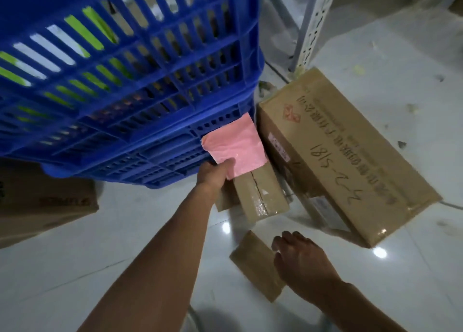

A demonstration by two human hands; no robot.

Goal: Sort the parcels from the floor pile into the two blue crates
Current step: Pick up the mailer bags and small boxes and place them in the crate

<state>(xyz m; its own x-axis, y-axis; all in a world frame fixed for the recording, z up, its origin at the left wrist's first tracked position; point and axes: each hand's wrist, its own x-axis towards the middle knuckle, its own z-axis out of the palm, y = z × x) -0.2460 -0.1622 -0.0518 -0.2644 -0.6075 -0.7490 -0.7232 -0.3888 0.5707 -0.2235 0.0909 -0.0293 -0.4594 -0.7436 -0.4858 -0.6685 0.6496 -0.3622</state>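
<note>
One pink parcel point(235, 145): gripped by left hand point(215, 176) fingers, beside blue crate point(150, 81).
Right hand point(303, 264): fingers lay loosely open over brown parcel point(250, 264).

This looks like a storeroom or small warehouse. A perforated metal shelf upright point(313, 23) stands on a glossy white tile floor point(100, 256). Taped cardboard cartons point(350, 156) lie around, one bearing a handwritten marker code, beside large blue slatted crates point(140, 86) with packets inside.
</note>
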